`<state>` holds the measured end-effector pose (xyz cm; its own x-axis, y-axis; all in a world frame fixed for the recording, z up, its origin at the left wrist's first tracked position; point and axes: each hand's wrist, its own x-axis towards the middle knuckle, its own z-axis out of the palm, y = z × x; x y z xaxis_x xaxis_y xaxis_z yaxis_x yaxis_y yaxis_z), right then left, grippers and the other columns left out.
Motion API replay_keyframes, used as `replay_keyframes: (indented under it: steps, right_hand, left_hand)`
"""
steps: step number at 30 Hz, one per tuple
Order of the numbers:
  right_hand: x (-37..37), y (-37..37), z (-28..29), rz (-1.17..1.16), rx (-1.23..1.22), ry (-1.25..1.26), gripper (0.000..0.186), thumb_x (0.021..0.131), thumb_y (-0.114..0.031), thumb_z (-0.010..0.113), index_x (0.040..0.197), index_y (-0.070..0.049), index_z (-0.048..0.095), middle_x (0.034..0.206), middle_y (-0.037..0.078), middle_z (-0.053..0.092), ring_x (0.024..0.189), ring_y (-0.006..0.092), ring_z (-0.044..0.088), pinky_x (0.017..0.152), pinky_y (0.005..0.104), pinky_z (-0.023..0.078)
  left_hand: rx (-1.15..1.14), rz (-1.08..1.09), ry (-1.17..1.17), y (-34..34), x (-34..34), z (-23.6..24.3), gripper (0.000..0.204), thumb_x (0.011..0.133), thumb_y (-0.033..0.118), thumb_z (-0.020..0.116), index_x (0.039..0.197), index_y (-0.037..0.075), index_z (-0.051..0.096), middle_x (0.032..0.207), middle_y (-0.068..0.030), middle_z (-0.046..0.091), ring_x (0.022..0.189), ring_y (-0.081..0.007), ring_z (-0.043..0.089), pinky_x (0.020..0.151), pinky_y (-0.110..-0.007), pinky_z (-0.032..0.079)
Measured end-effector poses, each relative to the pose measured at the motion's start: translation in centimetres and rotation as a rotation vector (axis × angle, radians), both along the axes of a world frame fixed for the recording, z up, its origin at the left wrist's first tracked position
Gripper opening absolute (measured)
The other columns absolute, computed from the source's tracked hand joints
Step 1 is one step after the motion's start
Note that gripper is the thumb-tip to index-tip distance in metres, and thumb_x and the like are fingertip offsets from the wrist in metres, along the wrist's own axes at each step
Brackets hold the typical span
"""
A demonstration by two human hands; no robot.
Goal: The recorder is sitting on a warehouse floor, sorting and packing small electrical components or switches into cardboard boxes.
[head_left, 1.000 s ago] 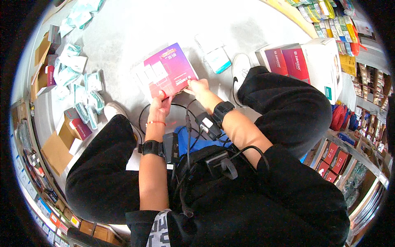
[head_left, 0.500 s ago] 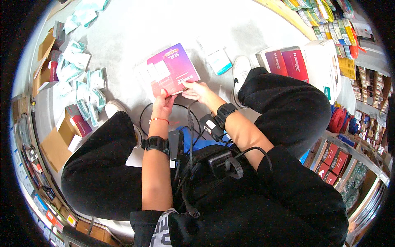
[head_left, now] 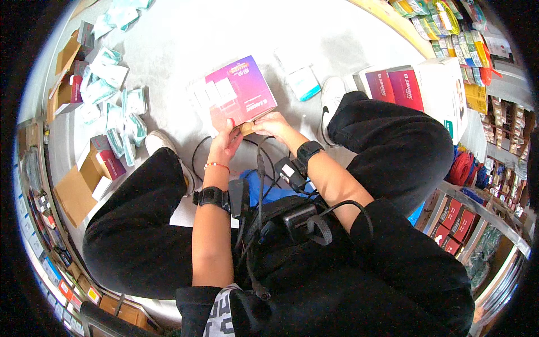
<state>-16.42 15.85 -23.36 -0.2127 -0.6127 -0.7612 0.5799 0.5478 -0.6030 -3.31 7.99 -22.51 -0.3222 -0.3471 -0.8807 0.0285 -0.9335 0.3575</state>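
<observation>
A pink and purple cardboard box (head_left: 250,92) with white labels is in front of me, between my feet. My left hand (head_left: 226,137) grips its near left corner, thumb on top. At the near edge, my right hand (head_left: 273,124) pinches the box beside a small brown cardboard flap (head_left: 247,128). Both hands are closed, and the fingers under the box are hidden.
Several teal and white plastic packets (head_left: 104,84) lie at the left, beside opened cardboard boxes (head_left: 84,177). A white and teal packet (head_left: 303,83) rests near my right shoe (head_left: 332,104). Red and white boxes (head_left: 396,90) stand at the right, before stocked shelves (head_left: 494,129). Black cables (head_left: 202,157) loop below my hands.
A brown flap now shows at the box's near edge, between my hands. The box has shifted slightly right, and the right hand's fingers have curled in toward the flap.
</observation>
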Motion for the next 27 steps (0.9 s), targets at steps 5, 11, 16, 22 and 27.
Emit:
replay_keyframes:
  steps: [5,11,16,22,27]
  right_hand:
    - [0.5,-0.6,0.6,0.003,0.049,-0.006,0.019,0.066,-0.008,0.060,0.083,0.000,0.057,0.078,0.009,0.057,0.068,0.0158,0.056,0.061,0.0256,0.047]
    - [1.5,-0.4,0.7,-0.058,-0.032,0.157,0.017,0.067,-0.010,0.060,0.080,0.001,0.058,0.072,0.007,0.058,0.059,0.0120,0.055,0.052,0.0213,0.046]
    - [2.0,-0.5,-0.1,-0.073,-0.011,0.348,0.014,0.071,-0.007,0.056,0.081,0.003,0.057,0.073,0.007,0.058,0.062,0.0128,0.056,0.052,0.0210,0.047]
    - [2.3,-1.6,0.8,-0.014,0.048,0.483,0.014,0.071,-0.007,0.056,0.080,0.004,0.057,0.073,0.009,0.058,0.063,0.0128,0.056,0.052,0.0211,0.047]
    - [1.6,-1.1,1.1,-0.148,0.016,0.209,0.017,0.070,-0.012,0.057,0.076,0.004,0.057,0.067,0.010,0.058,0.053,0.0147,0.056,0.047,0.0242,0.046]
  left_hand:
    - [0.067,0.038,0.052,-0.5,0.4,-0.6,0.050,0.068,0.029,0.061,0.106,0.005,0.039,0.100,-0.0100,0.045,0.093,-0.0219,0.043,0.078,-0.032,0.042]
    - [0.028,0.038,0.031,-0.3,0.3,-0.7,0.044,0.070,0.028,0.060,0.102,0.005,0.041,0.096,-0.0082,0.048,0.090,-0.0209,0.046,0.076,-0.033,0.043]
    - [0.032,0.036,0.044,-0.3,0.1,-1.1,0.041,0.072,0.027,0.058,0.102,0.005,0.040,0.095,-0.0082,0.048,0.089,-0.0205,0.047,0.075,-0.034,0.044]
    - [0.002,0.086,0.037,-0.6,-0.3,-1.3,0.037,0.074,0.025,0.054,0.103,0.005,0.040,0.096,-0.0100,0.048,0.091,-0.0218,0.046,0.077,-0.035,0.043]
    - [-0.007,0.088,-0.009,-0.6,-0.8,-0.5,0.032,0.077,0.023,0.049,0.101,0.004,0.041,0.094,-0.0107,0.050,0.091,-0.0227,0.047,0.081,-0.036,0.040]
